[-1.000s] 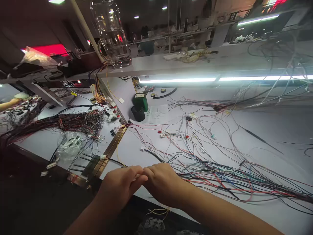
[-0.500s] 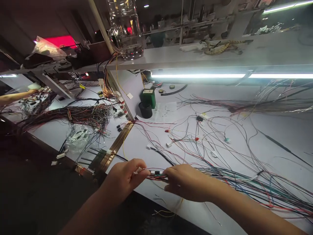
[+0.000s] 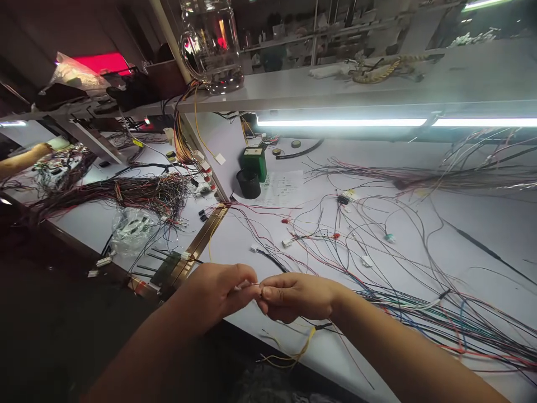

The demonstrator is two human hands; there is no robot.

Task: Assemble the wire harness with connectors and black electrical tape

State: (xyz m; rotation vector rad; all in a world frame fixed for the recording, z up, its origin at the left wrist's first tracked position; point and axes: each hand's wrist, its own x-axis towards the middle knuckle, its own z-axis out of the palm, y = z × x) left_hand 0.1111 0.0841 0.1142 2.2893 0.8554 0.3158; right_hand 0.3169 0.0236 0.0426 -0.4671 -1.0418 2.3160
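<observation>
My left hand is closed in a pinch near the table's front edge, with thin wire ends showing between its fingers. Against its fingertips sits my right hand, thumb and index finger pressed together on the same wires. What lies inside the fingers is mostly hidden. A wire bundle runs off to the right behind my right forearm. Beyond the hands, a black sleeved cable ends in a white connector. Below my right hand, yellow wires hang over the edge.
A metal-edged fixture with prongs stands left of my hands. Farther back are a black cup, a green box and a printed sheet. A wire heap lies left; another person's arm shows at far left.
My right hand has moved left and up against my left fingertips. The white and black-banded stretch of the bundle between the hands is now covered.
</observation>
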